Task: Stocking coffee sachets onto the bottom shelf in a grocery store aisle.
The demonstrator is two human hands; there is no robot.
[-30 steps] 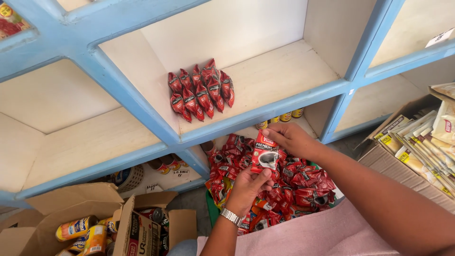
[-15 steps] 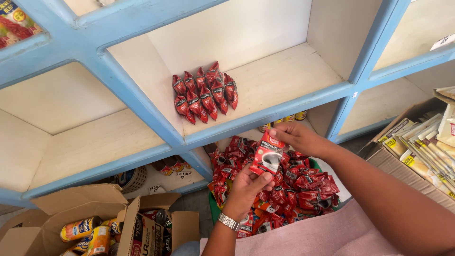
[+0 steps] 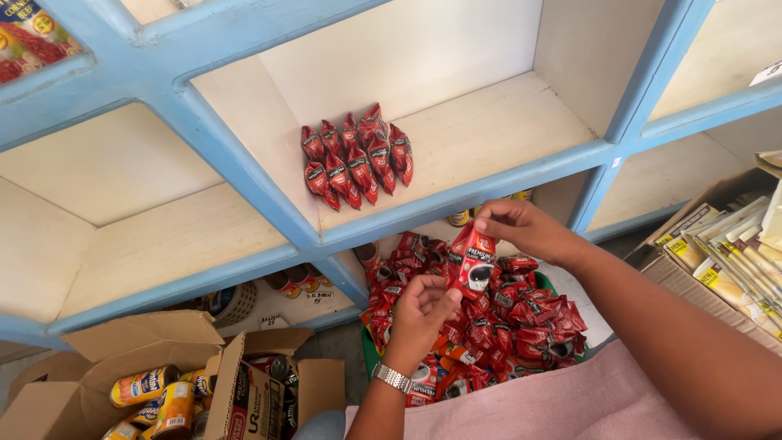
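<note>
**One red sachet held up between both hands, below the shelf edge**

From my seat I see both hands on a single red coffee sachet (image 3: 471, 262). My right hand (image 3: 521, 230) pinches its top edge with closed fingertips; my left hand (image 3: 419, 308), a metal wristwatch (image 3: 393, 377) at the wrist, curls around its lower edge. Neither hand holds anything else. The sachet stands nearly upright, its long axis running top to bottom with a slight lean, printed face toward the camera. It hangs just in front of the blue shelf rail (image 3: 456, 200) and above the pile.

That pile of red sachets (image 3: 497, 326) fills a green basket (image 3: 371, 358), of which only a strip of rim shows. In the shelf compartment (image 3: 489, 130) above lies a fanned row of red sachets (image 3: 354, 163), tips pointing down toward the front edge. At lower left an open cardboard box (image 3: 98, 350) holds yellow tins (image 3: 151, 395) lying on their sides. At right, a second carton (image 3: 692, 269) holds flat packets (image 3: 733, 253) packed on edge. A pink cloth (image 3: 554, 399) covers my lap.
</note>
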